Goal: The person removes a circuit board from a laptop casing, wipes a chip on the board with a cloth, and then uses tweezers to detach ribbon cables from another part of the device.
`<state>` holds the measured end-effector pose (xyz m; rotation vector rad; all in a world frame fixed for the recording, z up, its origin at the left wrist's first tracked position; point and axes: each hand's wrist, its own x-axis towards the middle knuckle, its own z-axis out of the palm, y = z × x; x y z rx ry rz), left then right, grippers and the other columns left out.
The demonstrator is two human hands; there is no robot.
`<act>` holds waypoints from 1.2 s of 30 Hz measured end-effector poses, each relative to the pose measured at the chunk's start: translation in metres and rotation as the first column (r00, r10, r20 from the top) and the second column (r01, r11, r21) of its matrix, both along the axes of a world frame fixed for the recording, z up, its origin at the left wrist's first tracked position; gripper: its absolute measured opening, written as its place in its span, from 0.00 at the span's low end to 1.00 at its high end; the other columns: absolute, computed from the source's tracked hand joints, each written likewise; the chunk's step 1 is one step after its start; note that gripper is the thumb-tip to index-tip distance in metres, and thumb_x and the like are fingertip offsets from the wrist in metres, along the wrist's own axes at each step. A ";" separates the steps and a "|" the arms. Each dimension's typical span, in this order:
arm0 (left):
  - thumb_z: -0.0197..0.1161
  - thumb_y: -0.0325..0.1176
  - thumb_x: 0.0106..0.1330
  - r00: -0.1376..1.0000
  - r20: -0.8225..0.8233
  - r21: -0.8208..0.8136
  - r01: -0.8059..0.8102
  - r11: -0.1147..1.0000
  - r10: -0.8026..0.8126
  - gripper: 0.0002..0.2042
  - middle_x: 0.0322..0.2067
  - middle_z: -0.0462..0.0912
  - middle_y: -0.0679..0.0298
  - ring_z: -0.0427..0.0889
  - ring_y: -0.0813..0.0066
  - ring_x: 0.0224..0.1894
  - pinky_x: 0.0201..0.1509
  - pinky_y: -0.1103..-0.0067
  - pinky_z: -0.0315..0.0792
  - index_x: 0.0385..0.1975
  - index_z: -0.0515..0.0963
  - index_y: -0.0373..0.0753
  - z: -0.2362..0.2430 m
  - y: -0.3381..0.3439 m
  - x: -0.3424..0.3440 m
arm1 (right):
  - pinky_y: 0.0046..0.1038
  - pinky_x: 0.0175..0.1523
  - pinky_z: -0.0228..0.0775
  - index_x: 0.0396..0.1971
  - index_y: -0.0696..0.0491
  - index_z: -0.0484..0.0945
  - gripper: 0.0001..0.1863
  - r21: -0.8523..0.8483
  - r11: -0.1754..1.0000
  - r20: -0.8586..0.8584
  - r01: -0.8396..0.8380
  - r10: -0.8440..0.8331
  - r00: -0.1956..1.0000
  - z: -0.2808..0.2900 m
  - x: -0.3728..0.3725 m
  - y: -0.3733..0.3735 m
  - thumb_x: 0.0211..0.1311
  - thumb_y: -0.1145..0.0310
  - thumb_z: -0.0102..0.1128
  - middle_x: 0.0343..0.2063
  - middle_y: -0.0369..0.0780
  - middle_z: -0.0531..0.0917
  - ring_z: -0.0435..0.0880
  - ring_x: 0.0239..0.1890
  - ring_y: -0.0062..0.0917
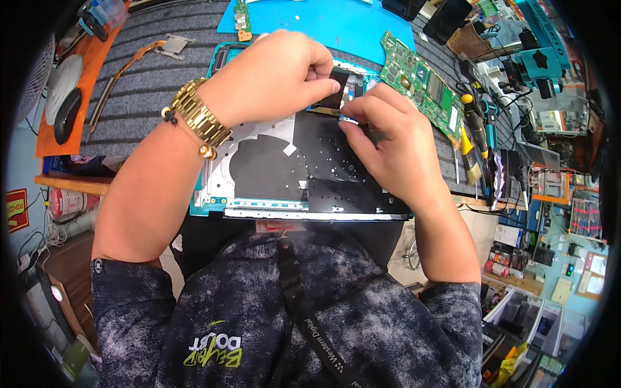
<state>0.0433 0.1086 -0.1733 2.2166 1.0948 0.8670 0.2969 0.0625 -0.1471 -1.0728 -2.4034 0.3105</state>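
Observation:
An opened teal laptop chassis point(267, 163) lies in front of me, its bare silver and black inside facing up. My left hand point(291, 81) reaches over its far part, fingers curled and thumb pressed in beside a dark flat part point(333, 97); what the fingers grip is hidden. Close by on the right, my right hand point(394, 132) has its thumb and forefinger drawn together at a small blue-and-white piece point(349, 100) along that dark part's edge. Whether the fingertips hold something is too small to tell.
A green circuit board point(424, 81) rests right of the chassis, partly on a blue mat point(317, 22). A copper heat pipe point(126, 71) lies on the grey ribbed cloth at left. Brushes point(471, 149) and a yellow-and-black screwdriver point(472, 113) are at right; a black mouse point(67, 116) is far left.

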 end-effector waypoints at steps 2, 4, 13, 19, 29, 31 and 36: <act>0.79 0.35 0.77 1.000 0.012 0.011 -0.015 1.000 0.015 0.14 0.24 0.82 0.58 0.79 0.70 0.26 0.34 0.69 0.75 0.34 0.84 0.30 -0.002 0.002 -0.001 | 0.45 0.54 0.79 0.42 0.53 0.91 0.09 0.029 0.999 0.040 -0.019 0.018 0.999 -0.003 -0.008 0.002 0.64 0.72 0.81 0.37 0.40 0.86 0.88 0.44 0.44; 0.79 0.35 0.77 1.000 0.007 0.014 -0.029 0.999 0.028 0.14 0.24 0.83 0.57 0.80 0.68 0.27 0.35 0.68 0.76 0.35 0.85 0.30 -0.006 0.004 -0.001 | 0.45 0.55 0.79 0.41 0.52 0.91 0.08 0.037 0.999 0.066 -0.033 0.031 0.997 -0.004 -0.013 0.006 0.65 0.72 0.81 0.38 0.40 0.86 0.88 0.44 0.44; 0.76 0.36 0.77 0.999 -0.012 0.111 -0.050 0.993 0.052 0.14 0.26 0.87 0.50 0.83 0.57 0.27 0.36 0.64 0.77 0.36 0.87 0.29 -0.016 0.010 0.001 | 0.45 0.52 0.79 0.40 0.54 0.90 0.06 0.043 0.998 0.080 -0.046 0.042 0.996 -0.010 -0.021 0.015 0.67 0.72 0.79 0.37 0.41 0.86 0.89 0.43 0.43; 0.76 0.34 0.76 0.999 -0.017 0.096 -0.047 0.994 0.049 0.12 0.26 0.87 0.50 0.83 0.57 0.26 0.36 0.64 0.78 0.37 0.88 0.30 -0.017 0.010 0.000 | 0.45 0.49 0.80 0.38 0.55 0.89 0.04 -0.046 0.999 0.028 -0.019 0.020 0.999 -0.012 -0.025 0.017 0.67 0.74 0.77 0.36 0.42 0.86 0.89 0.39 0.44; 0.74 0.34 0.74 0.996 -0.064 0.100 -0.058 0.993 0.064 0.09 0.28 0.89 0.49 0.88 0.53 0.31 0.42 0.60 0.81 0.37 0.90 0.33 -0.014 0.011 0.001 | 0.47 0.52 0.79 0.39 0.55 0.86 0.05 -0.050 0.998 0.087 -0.048 0.053 0.995 -0.010 -0.025 0.017 0.69 0.75 0.75 0.37 0.42 0.85 0.88 0.41 0.45; 0.73 0.36 0.72 0.989 -0.125 0.068 -0.067 0.995 0.075 0.09 0.32 0.94 0.51 0.94 0.47 0.41 0.53 0.54 0.86 0.38 0.95 0.38 -0.011 0.011 0.001 | 0.46 0.52 0.78 0.40 0.54 0.86 0.05 -0.062 0.997 0.088 -0.051 0.056 0.995 -0.009 -0.024 0.016 0.68 0.75 0.75 0.38 0.42 0.85 0.88 0.42 0.44; 0.73 0.36 0.72 0.989 -0.129 0.065 -0.066 0.996 0.074 0.09 0.30 0.93 0.52 0.94 0.47 0.39 0.52 0.54 0.86 0.34 0.94 0.38 -0.009 0.010 0.000 | 0.32 0.40 0.81 0.43 0.59 0.87 0.08 -0.013 0.999 0.030 -0.045 0.045 0.999 -0.009 -0.023 0.017 0.68 0.81 0.76 0.36 0.40 0.84 0.87 0.35 0.31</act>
